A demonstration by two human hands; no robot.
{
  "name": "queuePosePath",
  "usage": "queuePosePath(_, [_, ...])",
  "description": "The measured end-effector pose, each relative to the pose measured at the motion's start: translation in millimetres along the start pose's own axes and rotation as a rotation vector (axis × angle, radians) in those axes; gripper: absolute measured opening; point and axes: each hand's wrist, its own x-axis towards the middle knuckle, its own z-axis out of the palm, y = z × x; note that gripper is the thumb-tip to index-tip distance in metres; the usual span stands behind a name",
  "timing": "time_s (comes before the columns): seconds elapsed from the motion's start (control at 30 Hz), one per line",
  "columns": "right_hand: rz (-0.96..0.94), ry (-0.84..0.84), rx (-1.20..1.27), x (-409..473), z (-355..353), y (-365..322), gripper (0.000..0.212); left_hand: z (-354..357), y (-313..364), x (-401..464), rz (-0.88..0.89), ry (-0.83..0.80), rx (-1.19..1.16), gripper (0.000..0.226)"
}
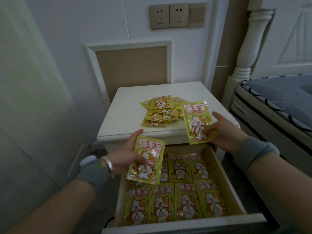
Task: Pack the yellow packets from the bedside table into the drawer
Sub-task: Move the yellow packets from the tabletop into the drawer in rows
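Yellow packets printed with a cartoon cat lie in three places: rows of them in the open drawer (249,188) at the bottom of the frame, a loose pile (160,112) on the bedside table (121,119) in the middle, and one in each hand. The drawer is pulled out toward the camera, and its packets lie flat and face up in two rows that cover nearly the whole floor; the back row partly overlaps. The table top is cream and glossy, and the pile sits toward its back right part, the packets fanned over one another at odd angles.

To the right of the frame stands a bed (278,102) with a grey cover and a white turned post. On the wall at the top are two sockets (168,16) with a blank plate beside them.

The left hand (125,154), at middle left, holds a packet (146,159) above the drawer's back left corner. The fingers are spread behind it and the thumb presses across its front, so the grip is closed flat on the packet, which tilts slightly. A silver bracelet (108,163) and a grey wrist cuff sit on that arm.

The right hand (224,132), at middle right, pinches the lower edge of another packet (198,123) between thumb and fingers, with the forefinger stretched out behind it. This packet stands nearly upright over the table's front right edge, clear of the pile.
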Motion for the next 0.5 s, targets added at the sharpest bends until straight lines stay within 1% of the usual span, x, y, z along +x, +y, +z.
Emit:
queuePosePath(0.07, [0.061,-0.135,-0.031,-3.8,2.7,5.7,0.07,-3.8,-3.6,-2.0,0.015,0.0,0.105,0.102])
queuePosePath(0.17, [0.132,-0.265,-0.087,-8.4,6.1,14.5,0.044,-10.2,-10.5,-4.2,-0.023,-0.063,0.221,0.098])
queuePosePath(0.23, [0.174,-0.304,-0.121,-11.8,7.1,18.2,0.031,-9.8,-16.7,-3.8,-0.07,-0.128,0.348,0.088])
queuePosePath(0.27, [0.201,-0.309,-0.142,-12.8,7.8,20.7,0.026,-9.1,-22.4,-3.2,-0.096,-0.132,0.412,0.078])
queuePosePath(0.33, [0.251,-0.311,-0.171,-14.4,7.5,24.5,0.019,-4.5,-32.7,-1.0,-0.149,-0.075,0.556,0.052])
queuePosePath(0.4, [0.295,-0.301,-0.198,-14.8,8.4,28.3,0.017,-2.0,-47.8,3.8,-0.184,0.01,0.658,0.035])
queuePosePath(0.43, [0.312,-0.288,-0.206,-13.6,8.6,30.6,0.018,-1.3,-56.0,6.7,-0.19,0.035,0.702,0.03])
queuePosePath(0.5, [0.324,-0.254,-0.226,-10.8,8.7,34.0,0.022,-1.2,-72.0,11.0,-0.188,0.051,0.775,0.032])
